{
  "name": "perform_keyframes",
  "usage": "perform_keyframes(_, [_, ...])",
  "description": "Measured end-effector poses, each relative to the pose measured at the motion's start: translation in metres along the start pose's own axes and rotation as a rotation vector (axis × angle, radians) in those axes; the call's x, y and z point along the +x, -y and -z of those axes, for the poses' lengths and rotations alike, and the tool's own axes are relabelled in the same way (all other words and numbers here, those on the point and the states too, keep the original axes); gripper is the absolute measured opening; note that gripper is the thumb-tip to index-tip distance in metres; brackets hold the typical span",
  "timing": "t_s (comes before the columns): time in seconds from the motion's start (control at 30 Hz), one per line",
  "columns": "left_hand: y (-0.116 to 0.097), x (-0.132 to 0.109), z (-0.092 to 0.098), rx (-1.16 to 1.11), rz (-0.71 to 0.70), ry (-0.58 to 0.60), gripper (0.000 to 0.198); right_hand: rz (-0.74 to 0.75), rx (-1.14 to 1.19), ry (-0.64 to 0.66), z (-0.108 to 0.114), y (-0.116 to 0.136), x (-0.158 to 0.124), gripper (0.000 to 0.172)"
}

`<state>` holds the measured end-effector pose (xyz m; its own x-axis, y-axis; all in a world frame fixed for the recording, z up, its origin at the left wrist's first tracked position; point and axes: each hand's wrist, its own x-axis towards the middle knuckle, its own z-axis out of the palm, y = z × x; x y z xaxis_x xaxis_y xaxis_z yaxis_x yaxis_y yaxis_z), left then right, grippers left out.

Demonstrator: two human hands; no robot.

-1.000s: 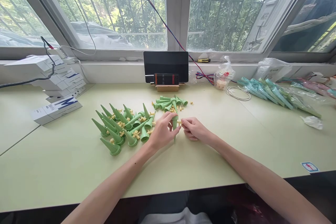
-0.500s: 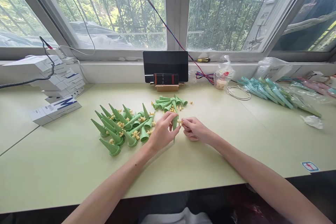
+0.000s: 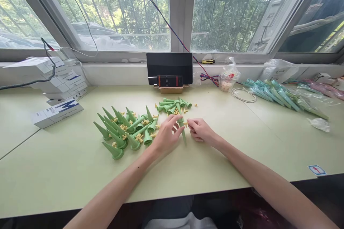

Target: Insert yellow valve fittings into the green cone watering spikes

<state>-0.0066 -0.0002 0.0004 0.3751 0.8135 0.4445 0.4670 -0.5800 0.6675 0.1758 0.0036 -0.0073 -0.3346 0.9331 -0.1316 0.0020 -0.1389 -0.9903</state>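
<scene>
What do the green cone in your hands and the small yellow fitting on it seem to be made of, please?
Green cone: apparently moulded plastic, satin finish; uniform colour, soft highlights, smooth tapered shape. Yellow fitting: probably plastic too, evenly pale; too small to judge its finish.

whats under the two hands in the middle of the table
A green cone shows between the left hand and right hand, tip toward the person, with a yellow piece at the right fingertips. The table lies below. The palms cover anything else.
</scene>
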Motion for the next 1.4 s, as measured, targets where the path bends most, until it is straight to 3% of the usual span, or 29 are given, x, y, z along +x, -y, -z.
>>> perform_keyframes(0.3, [0.004,-0.003,0.000,0.028,-0.037,0.100,0.046,-0.049,0.039,-0.077,0.002,0.003,0.000,0.044])
perform_keyframes(0.67, [0.003,-0.002,-0.002,0.067,-0.025,0.132,0.024,-0.072,0.000,-0.085,0.001,0.002,0.000,0.047])
perform_keyframes(0.9, [0.008,0.002,0.000,0.128,-0.073,-0.015,0.012,-0.050,-0.011,-0.129,-0.002,0.006,0.000,0.052])
perform_keyframes(1.1, [0.019,0.007,0.013,0.292,0.040,-0.223,0.003,-0.020,-0.045,-0.116,-0.002,0.002,0.000,0.052])
perform_keyframes(1.4, [0.019,0.007,0.020,0.511,0.174,-0.270,0.007,-0.002,-0.071,-0.092,-0.002,0.002,-0.001,0.051])
